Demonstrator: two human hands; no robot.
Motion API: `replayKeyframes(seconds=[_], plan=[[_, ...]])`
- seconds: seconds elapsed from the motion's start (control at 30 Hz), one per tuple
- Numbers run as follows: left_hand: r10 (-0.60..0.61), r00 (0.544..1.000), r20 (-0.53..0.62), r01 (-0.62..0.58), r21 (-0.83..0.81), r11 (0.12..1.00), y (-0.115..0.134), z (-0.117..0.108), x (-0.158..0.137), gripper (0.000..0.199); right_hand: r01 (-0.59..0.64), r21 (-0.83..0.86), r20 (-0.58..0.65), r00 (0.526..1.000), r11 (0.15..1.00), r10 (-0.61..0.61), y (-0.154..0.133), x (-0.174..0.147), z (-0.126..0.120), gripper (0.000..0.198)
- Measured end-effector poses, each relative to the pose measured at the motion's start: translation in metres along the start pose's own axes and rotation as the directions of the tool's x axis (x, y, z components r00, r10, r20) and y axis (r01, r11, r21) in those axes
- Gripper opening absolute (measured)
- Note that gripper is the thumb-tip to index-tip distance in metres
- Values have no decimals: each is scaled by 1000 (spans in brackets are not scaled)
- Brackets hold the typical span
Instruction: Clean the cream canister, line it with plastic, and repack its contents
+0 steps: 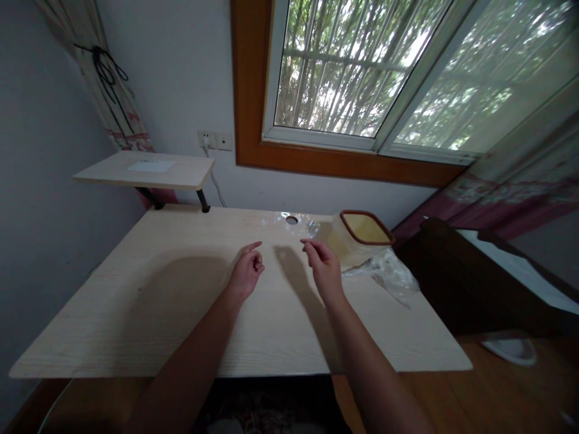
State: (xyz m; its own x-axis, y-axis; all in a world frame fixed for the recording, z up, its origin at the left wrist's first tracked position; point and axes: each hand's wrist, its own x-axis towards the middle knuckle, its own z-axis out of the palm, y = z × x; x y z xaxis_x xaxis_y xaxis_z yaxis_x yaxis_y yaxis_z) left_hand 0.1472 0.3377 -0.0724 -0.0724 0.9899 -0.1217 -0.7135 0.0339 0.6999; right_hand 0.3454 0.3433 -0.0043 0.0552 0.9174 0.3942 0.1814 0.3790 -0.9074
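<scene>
Pale wall [172, 72] — daylit, wood-framed window [339, 72] — patterned curtains [511, 193], brown floor [461, 398].

lots of room on the left half of the desk [81, 337], plus a gap b/w left hand [246, 271] & right hand [324, 270] u could pass thru. far right's blocked tho, tub [350, 248] w/ crumpled plastic bag [395, 274] at its near side. far left has a raised shelf [185, 173] on black legs [203, 200].

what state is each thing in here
Left hand: index finger extended, other fingers curled, nothing visibly held
Right hand: index finger extended, nothing visibly held
Brown-rimmed container: open at the top
Clear plastic bag: crumpled
Left curtain: tied back
Left wall socket: in use
Sheet of paper: lying flat
Sliding window: unclear whether open or shut
</scene>
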Motion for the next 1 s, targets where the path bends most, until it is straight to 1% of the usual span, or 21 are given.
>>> replayKeyframes(seconds=[0.03,0.07,0.1,0.17,0.23,0.3,0.4,0.47,0.53,0.63,0.73,0.9,0.97,1.0], plan=[[1,1000,-10,0,58,998,-4,0,1,37,117,-162,-15,993,980,-121,-7,4,-16,25],[8,1000,-4,-7,109,994,-7,-1,2,34,203,-304,-1,977,931,-213,-13,9,-32,25],[17,1000,13,-19,152,988,-9,-1,2,32,255,-414,-20,957,874,-289,-18,14,-47,26],[34,998,53,-45,214,976,-13,-1,0,29,287,-568,-42,926,771,-376,-22,25,-76,28],[40,997,64,-55,263,963,-14,-1,-1,27,283,-676,-49,904,681,-425,-18,37,-100,31],[36,997,61,-52,293,955,-14,-1,-1,26,277,-792,14,899,545,-437,-8,48,-120,35],[34,997,70,-54,305,951,-15,-3,-1,26,290,-875,160,929,387,-333,7,57,-135,40],[35,997,75,-56,303,951,-15,-3,-1,25,287,-902,207,943,322,-261,13,58,-137,41],[35,997,73,-55,297,953,-15,-4,-1,24,260,-924,201,954,282,-222,14,54,-132,42],[33,997,68,-52,289,956,-15,-4,0,24,244,-934,194,960,261,-204,9,47,-118,41],[33,997,73,-53,289,956,-15,-4,1,24,289,-912,238,951,291,-199,2,38,-100,38],[54,995,89,-79,308,948,-15,-6,0,27,392,-819,329,919,420,-217,-9,20,-65,30],[125,988,94,-151,367,918,-16,-6,0,31,422,-755,353,907,502,-231,-13,13,-50,26],[178,979,102,-204,401,893,-17,-6,0,37,432,-717,362,901,547,-237,-15,10,-43,24]])
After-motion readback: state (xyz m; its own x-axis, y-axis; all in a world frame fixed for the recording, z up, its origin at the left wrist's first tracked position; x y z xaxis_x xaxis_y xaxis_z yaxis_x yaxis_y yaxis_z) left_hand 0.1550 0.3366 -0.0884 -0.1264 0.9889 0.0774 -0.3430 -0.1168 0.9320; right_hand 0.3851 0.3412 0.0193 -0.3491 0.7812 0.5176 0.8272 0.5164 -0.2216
